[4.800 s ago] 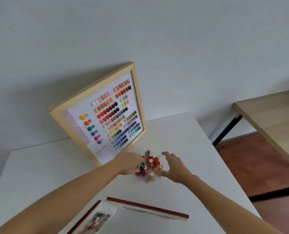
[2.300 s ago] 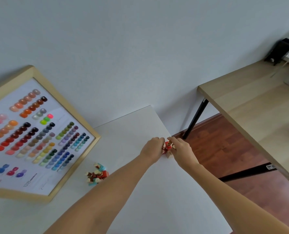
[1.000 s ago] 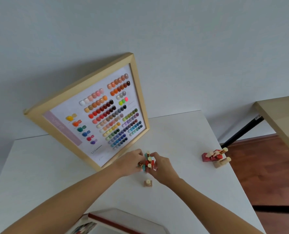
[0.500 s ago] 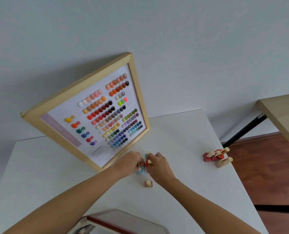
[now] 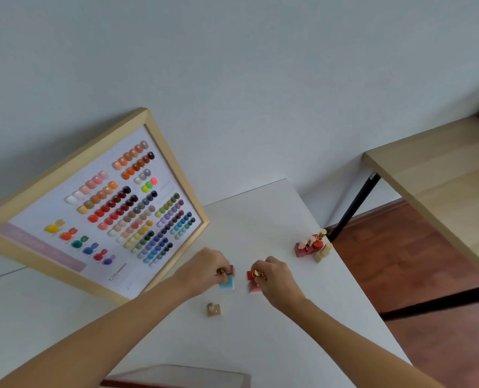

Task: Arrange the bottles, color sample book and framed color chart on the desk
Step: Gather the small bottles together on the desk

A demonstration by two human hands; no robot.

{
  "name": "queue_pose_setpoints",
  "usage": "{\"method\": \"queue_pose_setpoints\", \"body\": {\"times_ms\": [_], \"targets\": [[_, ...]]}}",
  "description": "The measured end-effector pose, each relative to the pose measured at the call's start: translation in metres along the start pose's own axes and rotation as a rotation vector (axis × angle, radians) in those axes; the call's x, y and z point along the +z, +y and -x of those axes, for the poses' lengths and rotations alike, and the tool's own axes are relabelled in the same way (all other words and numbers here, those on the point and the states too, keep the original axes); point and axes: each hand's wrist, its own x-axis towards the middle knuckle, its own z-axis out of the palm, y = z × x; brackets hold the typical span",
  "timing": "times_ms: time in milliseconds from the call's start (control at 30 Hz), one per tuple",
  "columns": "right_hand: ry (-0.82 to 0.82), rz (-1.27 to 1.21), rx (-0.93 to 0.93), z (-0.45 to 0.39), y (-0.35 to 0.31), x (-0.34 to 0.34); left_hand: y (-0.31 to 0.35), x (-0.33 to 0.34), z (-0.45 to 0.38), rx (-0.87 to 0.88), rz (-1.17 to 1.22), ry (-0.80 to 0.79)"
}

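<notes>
Two hands are working over one white desk [image 5: 302, 326]: the left hand [image 5: 204, 271] and the right hand [image 5: 273, 278]. One framed chart [image 5: 98, 208] is leaning at the back and one book [image 5: 176, 378] is lying at the near edge. One beige bottle [image 5: 213, 310] is standing alone, a cluster of about four bottles [image 5: 312, 246] is sitting near the right edge, and each hand is gripping a few more, too hidden to count.

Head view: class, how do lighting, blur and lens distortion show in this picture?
Head view: soft, even light with faint shadows; wide-angle lens tilts and bows the framed color chart and desk edges; small bottles in the left hand and right hand look soft; color sample book at the bottom edge is blurred.
</notes>
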Motion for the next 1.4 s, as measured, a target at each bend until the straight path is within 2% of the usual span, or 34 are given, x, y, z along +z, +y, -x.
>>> {"method": "queue_pose_setpoints", "body": {"times_ms": [300,533,833,1400], "targets": [[0.109,0.096,0.130,0.041,0.082,-0.065,0.080,0.032,-0.057,0.124,0.032,-0.081],[0.161,0.080,0.185,0.043,0.119,-0.095,0.118,0.058,-0.095,0.150,0.025,-0.083],[0.143,0.112,0.149,0.029,0.127,-0.099,0.143,0.077,-0.121,0.193,-0.026,-0.048],[0.134,0.148,0.203,0.032,0.128,-0.095,0.142,0.083,-0.123,0.252,-0.023,-0.023]]}}
